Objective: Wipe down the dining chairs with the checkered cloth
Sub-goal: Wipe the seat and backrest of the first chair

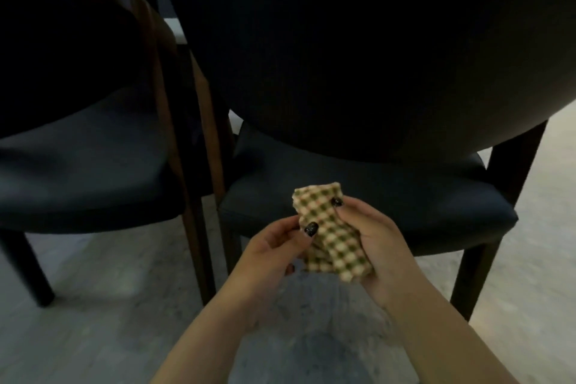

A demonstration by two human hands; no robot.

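**Now: folded checkered cloth held in both hands before the dining chairs**

Up close, the small green-and-cream checkered woven cloth (332,237) is folded into a thick, uneven wad with soft, rumpled edges. It sits between both hands, above the front edge of a chair seat. The left hand (274,254) pinches its left side, thumb with a dark glossy nail pressed on top and fingers curled underneath. The right hand (372,243) cradles the right side in its palm, thumb laid across the upper fold and fingers wrapped behind the fabric.

Just beyond stands the nearer dark navy upholstered dining chair (389,196), with a broad rounded backrest, a smooth padded seat and dark wooden legs. Beside it on the left stands a second matching navy chair with a curved brown wooden frame (93,150). Underneath lies a pale grey mottled floor (109,305).
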